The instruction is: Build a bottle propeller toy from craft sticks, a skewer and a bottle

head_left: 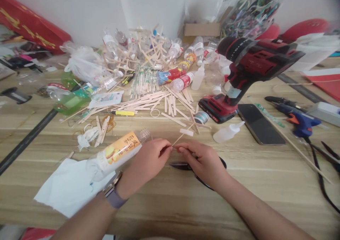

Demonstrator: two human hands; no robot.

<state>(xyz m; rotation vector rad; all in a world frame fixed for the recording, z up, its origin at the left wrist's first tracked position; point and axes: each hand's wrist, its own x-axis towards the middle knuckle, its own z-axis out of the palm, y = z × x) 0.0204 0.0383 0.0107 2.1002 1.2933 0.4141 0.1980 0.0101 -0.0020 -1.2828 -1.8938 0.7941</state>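
My left hand point(155, 156), a watch on its wrist, is closed with thumb and finger pinching a thin wooden stick point(178, 139). The stick slants up and away to the right, and a small white piece point(186, 131) sits on it near the far end. Right at the stick's lower end, the fingertips of my right hand point(205, 162) are pinched together; they partly hide what they grip. Beneath the right hand lies a pair of scissors point(180, 166), its black handles mostly covered. A labelled plastic bottle point(119, 151) rests on its side beside my left hand, over white paper point(63, 187).
A red cordless drill point(247, 66) stands at the right, near a phone point(260, 123), a small white squeeze bottle point(227, 132) and a blue glue gun point(300, 119). Flat wooden sticks point(138, 103), a yellow utility knife point(123, 113) and several plastic bottles point(183, 81) lie farther back.
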